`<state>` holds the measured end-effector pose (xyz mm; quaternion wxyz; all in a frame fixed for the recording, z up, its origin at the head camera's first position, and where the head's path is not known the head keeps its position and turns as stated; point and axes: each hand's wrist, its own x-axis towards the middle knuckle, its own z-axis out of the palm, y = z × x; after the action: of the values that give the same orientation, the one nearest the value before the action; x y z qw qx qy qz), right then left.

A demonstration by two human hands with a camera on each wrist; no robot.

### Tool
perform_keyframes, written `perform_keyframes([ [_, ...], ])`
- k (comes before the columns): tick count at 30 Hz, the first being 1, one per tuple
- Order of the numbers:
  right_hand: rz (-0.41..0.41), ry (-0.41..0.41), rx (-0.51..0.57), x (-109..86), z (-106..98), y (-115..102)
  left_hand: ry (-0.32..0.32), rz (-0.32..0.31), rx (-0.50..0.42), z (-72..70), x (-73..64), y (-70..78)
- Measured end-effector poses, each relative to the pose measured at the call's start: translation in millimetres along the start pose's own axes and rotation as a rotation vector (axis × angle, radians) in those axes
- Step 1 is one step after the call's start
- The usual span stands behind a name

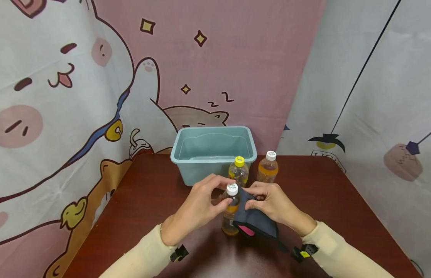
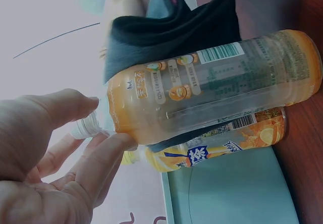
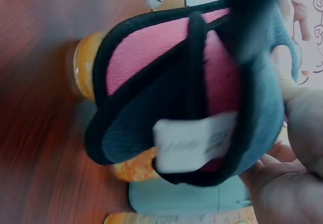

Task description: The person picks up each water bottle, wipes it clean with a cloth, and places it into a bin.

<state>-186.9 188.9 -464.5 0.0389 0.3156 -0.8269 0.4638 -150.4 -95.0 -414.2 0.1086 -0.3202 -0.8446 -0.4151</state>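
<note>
My left hand [image 1: 201, 199] pinches the neck of a clear plastic drink bottle [image 1: 230, 222] just below its white cap, thumb on one side and fingers on the other. The bottle has an orange-and-clear label and stands upright on the table. From the right, my right hand [image 1: 274, 200] grips a dark grey cloth [image 1: 255, 218] with black edging and a pink inner side. The cloth hangs against the bottle's right side. In the right wrist view a white tag [image 3: 192, 143] shows on the folded cloth, which hides much of the bottle there.
A yellow-capped bottle [image 1: 239, 175] stands behind the held one, before a light blue plastic bin [image 1: 198, 170]. Another white-capped bottle [image 1: 267, 173] stands to the bin's right. All rest on a dark red-brown table [image 1: 149, 208], with a cartoon-printed curtain [image 1: 253, 77] behind.
</note>
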Motion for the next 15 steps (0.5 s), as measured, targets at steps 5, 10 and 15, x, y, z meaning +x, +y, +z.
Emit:
perform_keyframes([
  [5,-0.021,-0.101,-0.109,-4.2,1.2,12.6,-0.001,0.004,-0.003,1.1,-0.1,-0.7],
  [10,-0.079,-0.226,-0.193,-6.3,8.4,26.9,-0.002,0.004,0.003,2.0,-0.6,-0.5],
  [15,-0.123,-0.304,-0.276,-5.4,15.3,34.6,0.015,0.008,0.010,2.8,0.0,-0.5],
])
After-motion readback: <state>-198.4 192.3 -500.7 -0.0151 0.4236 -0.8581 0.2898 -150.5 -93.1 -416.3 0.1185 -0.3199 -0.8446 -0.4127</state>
